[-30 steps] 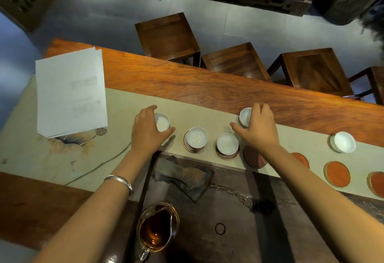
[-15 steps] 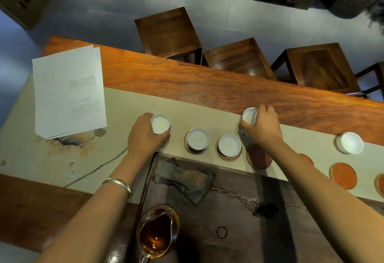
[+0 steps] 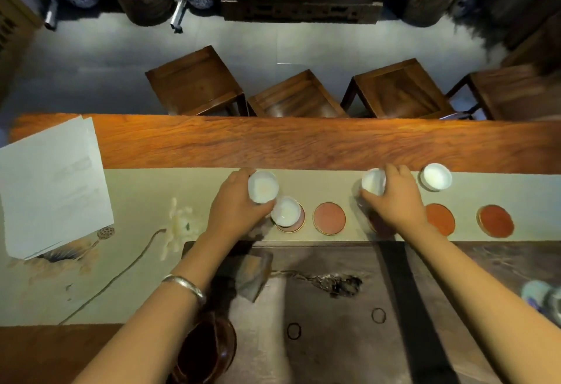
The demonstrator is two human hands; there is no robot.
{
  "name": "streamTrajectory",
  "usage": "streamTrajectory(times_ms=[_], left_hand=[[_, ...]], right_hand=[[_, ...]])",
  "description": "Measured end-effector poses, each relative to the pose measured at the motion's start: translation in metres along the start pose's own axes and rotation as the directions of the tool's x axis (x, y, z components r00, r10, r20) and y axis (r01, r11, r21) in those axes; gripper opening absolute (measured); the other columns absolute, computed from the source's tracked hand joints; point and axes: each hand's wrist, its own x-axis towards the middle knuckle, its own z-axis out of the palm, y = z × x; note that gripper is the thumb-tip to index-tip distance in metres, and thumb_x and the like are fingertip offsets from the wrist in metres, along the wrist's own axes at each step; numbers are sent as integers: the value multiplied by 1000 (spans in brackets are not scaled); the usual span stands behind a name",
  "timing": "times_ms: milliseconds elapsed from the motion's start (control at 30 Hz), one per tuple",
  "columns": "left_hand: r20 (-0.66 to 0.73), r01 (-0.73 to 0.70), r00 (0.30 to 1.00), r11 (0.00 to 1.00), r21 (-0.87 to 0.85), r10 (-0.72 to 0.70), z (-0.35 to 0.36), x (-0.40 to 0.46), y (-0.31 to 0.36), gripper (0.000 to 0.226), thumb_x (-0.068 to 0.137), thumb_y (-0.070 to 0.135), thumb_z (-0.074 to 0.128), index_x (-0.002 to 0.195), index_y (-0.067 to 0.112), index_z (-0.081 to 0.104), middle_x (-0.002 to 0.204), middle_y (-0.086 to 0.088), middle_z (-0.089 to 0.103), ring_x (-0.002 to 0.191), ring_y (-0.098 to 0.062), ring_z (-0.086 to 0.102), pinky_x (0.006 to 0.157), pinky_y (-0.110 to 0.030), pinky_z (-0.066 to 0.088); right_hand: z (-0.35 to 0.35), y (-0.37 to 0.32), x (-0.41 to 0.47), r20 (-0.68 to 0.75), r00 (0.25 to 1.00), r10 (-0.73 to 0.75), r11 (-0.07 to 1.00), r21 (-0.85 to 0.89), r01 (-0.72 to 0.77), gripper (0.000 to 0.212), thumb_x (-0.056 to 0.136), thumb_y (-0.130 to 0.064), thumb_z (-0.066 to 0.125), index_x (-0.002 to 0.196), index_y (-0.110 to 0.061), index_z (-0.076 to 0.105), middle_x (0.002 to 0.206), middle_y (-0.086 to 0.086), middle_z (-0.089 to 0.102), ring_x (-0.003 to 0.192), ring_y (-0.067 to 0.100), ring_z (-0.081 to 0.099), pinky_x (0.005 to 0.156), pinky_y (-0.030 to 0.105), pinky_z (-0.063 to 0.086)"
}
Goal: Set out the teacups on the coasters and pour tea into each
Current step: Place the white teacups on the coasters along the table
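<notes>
My left hand [image 3: 236, 210] grips a small white teacup [image 3: 262, 186] just above the beige runner [image 3: 145, 201]. Right beside it another white cup [image 3: 287, 210] stands on a round reddish coaster [image 3: 299, 224]. An empty coaster [image 3: 329, 218] lies to its right. My right hand [image 3: 394, 201] holds a second white cup [image 3: 373, 182], tilted, over a coaster [image 3: 379, 227] that the hand partly hides. Two bare orange coasters [image 3: 440, 219] [image 3: 496, 221] follow to the right. A further white cup [image 3: 435, 176] sits on the runner behind them. A glass pitcher of dark tea [image 3: 206, 350] stands by my left forearm.
A dark stone tea tray [image 3: 334, 307] with a folded cloth [image 3: 253, 271] fills the near side. White papers [image 3: 51, 186] lie at the left. A blue-patterned porcelain piece [image 3: 543, 295] is at the right edge. Wooden stools [image 3: 297, 95] stand beyond the table's far edge.
The view has swung and straightened. Both hands still hold their cups, the left one now right next to the cup on the coaster. Only one cup shows between my hands now.
</notes>
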Motion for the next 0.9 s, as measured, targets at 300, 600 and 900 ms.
streamTrajectory(times_ms=[300, 600, 900], left_hand=[[212, -212, 956, 977, 20, 203, 72, -6, 88, 64, 73, 36, 81, 126, 13, 54, 122, -8, 59, 111, -27, 54, 81, -29, 40], [306, -170, 943, 979, 116, 128, 107, -12, 96, 64, 76, 34, 78, 129, 11, 51, 123, -10, 58, 112, -29, 53, 87, -37, 46], [317, -138, 944, 981, 136, 89, 124, -11, 93, 65, 77, 36, 76, 131, 14, 48, 126, -7, 55, 116, -27, 50, 84, -38, 46]], right_hand=[[-23, 57, -33, 1, 996, 87, 996, -1, -87, 53, 79, -30, 77, 121, -4, 59, 118, 20, 58, 109, 40, 55, 76, 33, 37], [-10, 64, -37, 96, 995, 43, 999, 24, -45, 63, 82, -35, 75, 134, -6, 53, 124, 19, 56, 115, 36, 52, 91, 39, 43], [-3, 67, -33, 158, 987, 3, 1000, 28, -7, 64, 86, -35, 72, 139, -6, 50, 130, 20, 53, 118, 36, 51, 94, 38, 42]])
